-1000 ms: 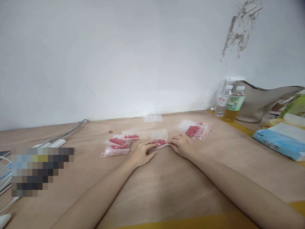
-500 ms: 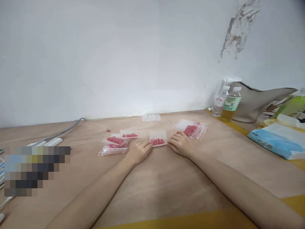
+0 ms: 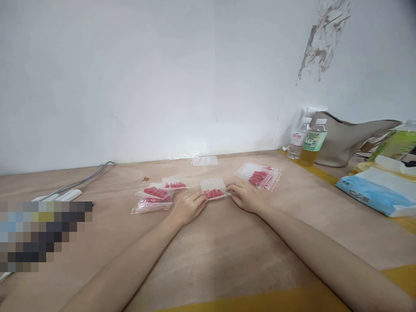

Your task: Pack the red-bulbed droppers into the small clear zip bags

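A small clear zip bag lies between my hands, its near edge towards me. Several thin pale sticks with red ends show inside it. My left hand is closed on the bag's near left corner. At the near right corner, my right hand has its thumb and fingers closed around the edge. Similar filled bags form a loose pile left of my left hand. Another stack of filled bags lies just beyond my right hand.
A flat clear bag lies by the wall. At right stand a water bottle, a bottle of yellow drink and a grey bag, with a blue tissue pack nearer. Grey cables and a blurred-out patch are at left.
The view has shifted slightly. The bag between my hands sits a little more slanted, and my right thumb and fingers are slightly further apart at its corner. Both hands stay at its near edge.
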Motion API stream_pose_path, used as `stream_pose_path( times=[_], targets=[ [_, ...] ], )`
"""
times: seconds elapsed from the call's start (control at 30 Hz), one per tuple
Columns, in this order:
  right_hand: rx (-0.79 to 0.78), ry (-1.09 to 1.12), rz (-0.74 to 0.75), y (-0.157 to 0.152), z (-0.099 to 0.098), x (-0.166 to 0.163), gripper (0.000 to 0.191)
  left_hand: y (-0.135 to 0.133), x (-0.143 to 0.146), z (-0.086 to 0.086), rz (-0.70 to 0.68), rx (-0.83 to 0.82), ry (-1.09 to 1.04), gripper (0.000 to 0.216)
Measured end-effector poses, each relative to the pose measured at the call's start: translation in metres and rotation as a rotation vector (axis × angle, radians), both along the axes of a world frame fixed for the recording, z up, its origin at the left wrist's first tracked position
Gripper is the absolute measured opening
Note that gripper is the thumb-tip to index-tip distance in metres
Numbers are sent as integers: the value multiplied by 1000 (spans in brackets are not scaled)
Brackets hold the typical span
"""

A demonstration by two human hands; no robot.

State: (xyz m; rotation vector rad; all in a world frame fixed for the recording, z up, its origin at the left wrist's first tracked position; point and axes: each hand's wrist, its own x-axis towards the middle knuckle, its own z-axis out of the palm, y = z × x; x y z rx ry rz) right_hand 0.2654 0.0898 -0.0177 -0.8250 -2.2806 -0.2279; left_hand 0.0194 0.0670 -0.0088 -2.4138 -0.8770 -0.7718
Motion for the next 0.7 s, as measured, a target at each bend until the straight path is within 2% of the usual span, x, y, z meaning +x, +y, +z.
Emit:
stream_pose_path(
  times=[0.17, 0.37, 0.53, 0.7],
  targets=[
    [-174, 88, 104, -3, 2, -6, 13, 0, 10, 3, -47, 3, -12, 15],
    [-302, 60, 158, -4, -5, -20, 15, 1, 32, -6, -148, 52, 3, 18],
    [-198, 30, 232, -1, -7, -26, 20, 0, 38, -5, -179, 72, 37, 26],
    [-27, -48, 195, 4, -7, -30, 18, 0, 36, -6, -219, 80, 66, 25]
  ],
)
